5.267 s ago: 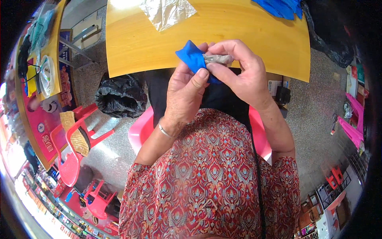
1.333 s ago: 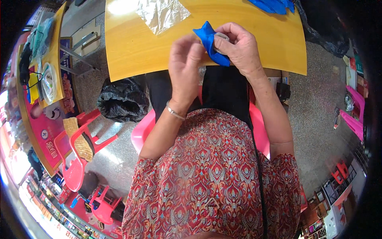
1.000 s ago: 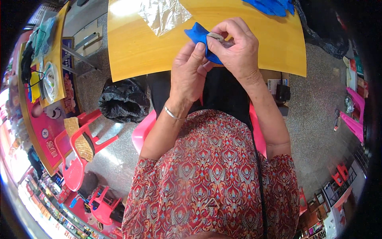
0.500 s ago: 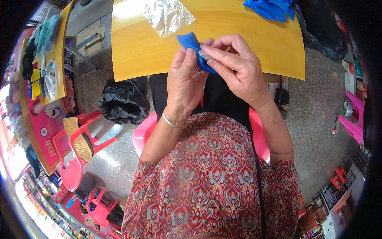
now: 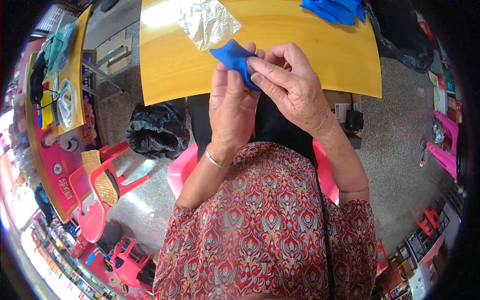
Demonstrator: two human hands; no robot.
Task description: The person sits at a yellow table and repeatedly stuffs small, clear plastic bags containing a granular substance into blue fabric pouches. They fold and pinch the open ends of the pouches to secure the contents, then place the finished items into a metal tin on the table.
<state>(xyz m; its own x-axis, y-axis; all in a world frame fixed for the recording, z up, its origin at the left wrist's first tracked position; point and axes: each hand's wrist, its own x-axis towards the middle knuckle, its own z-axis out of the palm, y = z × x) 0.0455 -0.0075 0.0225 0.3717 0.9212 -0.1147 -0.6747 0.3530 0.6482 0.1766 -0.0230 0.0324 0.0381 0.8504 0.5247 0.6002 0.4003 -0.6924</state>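
Above the near edge of the yellow table (image 5: 165, 75), both hands hold a small blue fabric piece (image 5: 231, 55) with pointed corners. My left hand (image 5: 229, 115) is closed on it from below, thumb in front and the other fingers partly hidden behind. With its thumb and index finger pinched together, my right hand (image 5: 302, 92) presses at the right side of the piece, by a fold or opening. A little greyish material shows at those fingertips, too small to name. Farther back on the table lies a crumpled clear plastic bag (image 5: 207, 22).
More blue fabric pieces (image 5: 335, 10) lie at the table's far right, beside a black plastic bag (image 5: 400, 40). Another black bag (image 5: 157, 127) stands open on the floor at left. Pink chairs (image 5: 95, 215) and a side table with goods are farther left.
The blue fabric piece has shifted slightly left and its pointed end is spread wider. My right fingertips have moved closer in against it, and less grey material shows between them.
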